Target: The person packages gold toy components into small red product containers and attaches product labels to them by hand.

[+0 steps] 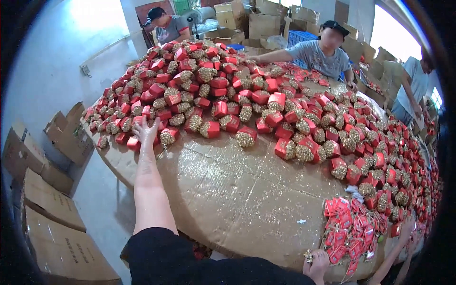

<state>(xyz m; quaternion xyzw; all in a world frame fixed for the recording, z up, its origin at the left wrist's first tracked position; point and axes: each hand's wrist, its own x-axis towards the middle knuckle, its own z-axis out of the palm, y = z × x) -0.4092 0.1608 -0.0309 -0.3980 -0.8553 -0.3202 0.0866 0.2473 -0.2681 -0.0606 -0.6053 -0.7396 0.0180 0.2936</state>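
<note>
My left hand (145, 131) reaches far out, fingers spread, onto the near edge of a big heap of small red boxes with gold glitter tops (223, 90). It touches the boxes and I cannot see one gripped. My right hand (316, 263) sits at the lower edge, closed around a small gold glittery piece (309, 256). Right of that hand lies a pile of flat red paper tags (349, 230). All of it rests on a brown cardboard-covered table (237, 190) dusted with glitter.
Three other people work at the far and right sides of the table (327, 50). Stacked brown cartons (52, 204) stand on the floor at left and more cartons at the back (266, 19). Another person's arm (394, 254) enters at lower right.
</note>
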